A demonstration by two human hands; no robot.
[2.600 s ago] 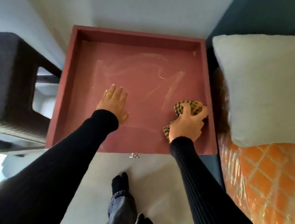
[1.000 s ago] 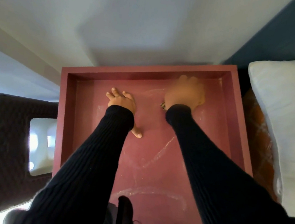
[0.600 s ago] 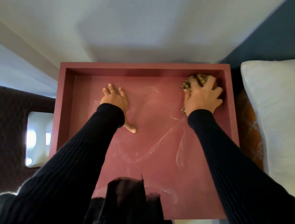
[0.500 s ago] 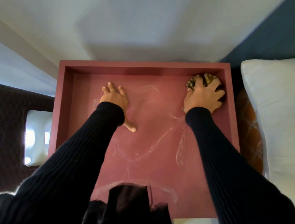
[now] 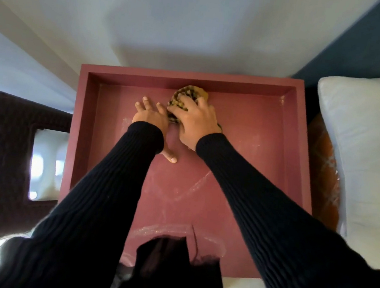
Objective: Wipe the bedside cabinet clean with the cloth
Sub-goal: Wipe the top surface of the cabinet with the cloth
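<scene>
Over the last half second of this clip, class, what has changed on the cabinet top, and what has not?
The right hand has slid the cloth left along the back rim, from the far right corner to the middle, close beside the left hand. The left hand stays flat on the cabinet top; the chalky streaks nearer the front remain.

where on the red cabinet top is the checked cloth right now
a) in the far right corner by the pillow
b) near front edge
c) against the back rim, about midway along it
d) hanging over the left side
c: the right hand grips the checked cloth against the back rim of the cabinet top, about midway along it.
</scene>
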